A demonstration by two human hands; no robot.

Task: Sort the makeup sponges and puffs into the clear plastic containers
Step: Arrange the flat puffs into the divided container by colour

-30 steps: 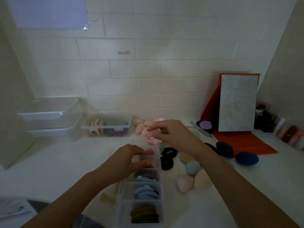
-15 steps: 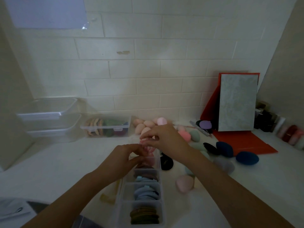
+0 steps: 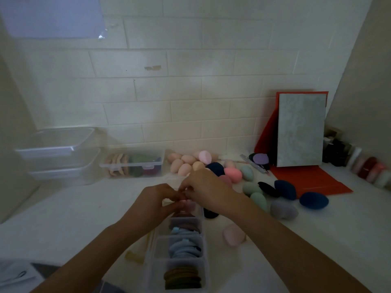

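A long clear divided container [image 3: 156, 250] lies in front of me, with mauve puffs [image 3: 186, 226], blue puffs [image 3: 184, 248] and olive puffs [image 3: 182, 278] in separate compartments. My left hand [image 3: 156, 201] and my right hand [image 3: 208, 191] meet fingertip to fingertip over its far compartment. Between their fingertips they pinch a pink puff [image 3: 189, 205], which sits low in that compartment and is mostly hidden by the fingers. Loose egg-shaped sponges lie to the right: peach ones [image 3: 184, 164], a pink one [image 3: 232, 174], green ones [image 3: 257, 199], a grey one [image 3: 282, 209] and navy ones [image 3: 314, 200].
Two stacked clear tubs [image 3: 57, 157] stand at the back left, beside a small clear box of puffs [image 3: 133, 166]. A red folder with a grey board [image 3: 300, 130] leans on the wall at right, with small bottles [image 3: 368, 168] past it. A pale pink sponge [image 3: 232, 234] lies beside the container.
My right hand has carried the pink puff from above the sponges toward me and down to the far compartment. My left hand stayed at that compartment and now meets the right.
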